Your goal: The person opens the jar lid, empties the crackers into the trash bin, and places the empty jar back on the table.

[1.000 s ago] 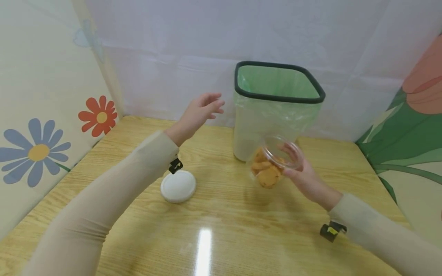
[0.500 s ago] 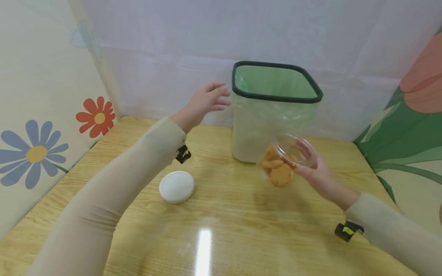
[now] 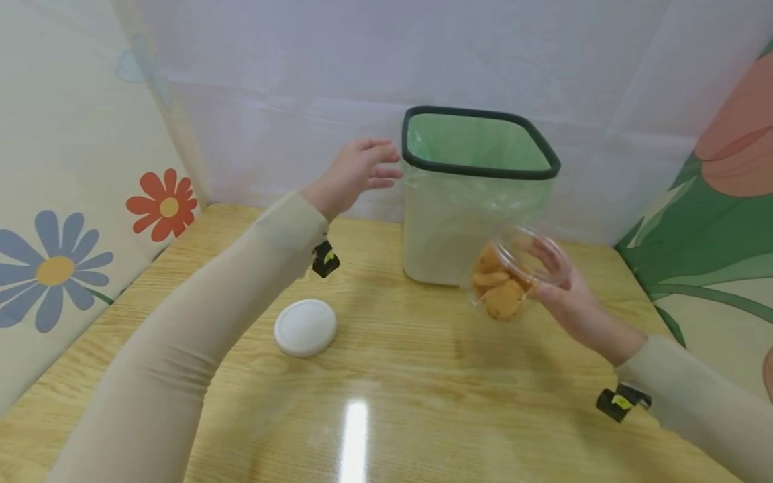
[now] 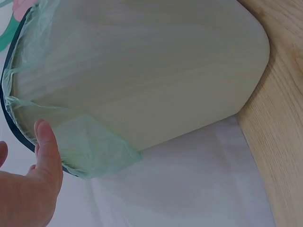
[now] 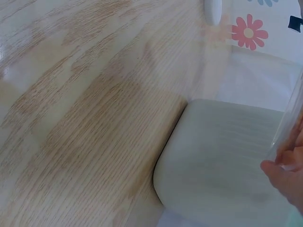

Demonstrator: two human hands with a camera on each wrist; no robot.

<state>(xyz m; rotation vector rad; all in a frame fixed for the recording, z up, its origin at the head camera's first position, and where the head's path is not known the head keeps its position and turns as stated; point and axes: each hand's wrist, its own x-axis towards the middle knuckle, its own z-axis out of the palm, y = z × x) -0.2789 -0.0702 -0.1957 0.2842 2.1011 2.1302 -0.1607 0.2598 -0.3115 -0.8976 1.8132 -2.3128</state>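
My right hand (image 3: 574,305) grips a clear plastic jar (image 3: 519,258) by its side near the mouth. Round orange-brown cookies (image 3: 500,288) lie inside the jar, which is tilted and held in front of the bin. In the right wrist view only the thumb and part of the hand (image 5: 286,177) show at the right edge, beside the jar's clear wall. My left hand (image 3: 356,173) is raised at the left of the bin's dark rim, fingers extended and holding nothing. The left wrist view shows those fingers (image 4: 46,146) close by the green liner bag (image 4: 97,146).
A pale trash bin (image 3: 447,248) with a black rim (image 3: 483,172) and a green liner stands at the table's back. A round white lid (image 3: 305,327) lies on the wooden table (image 3: 410,416), left of the middle. A white cloth (image 3: 290,67) hangs behind.
My right hand has shifted to the right with the jar of cookies. The left hand has risen and moved right toward the bin's rim. Bin and lid have stayed in place.
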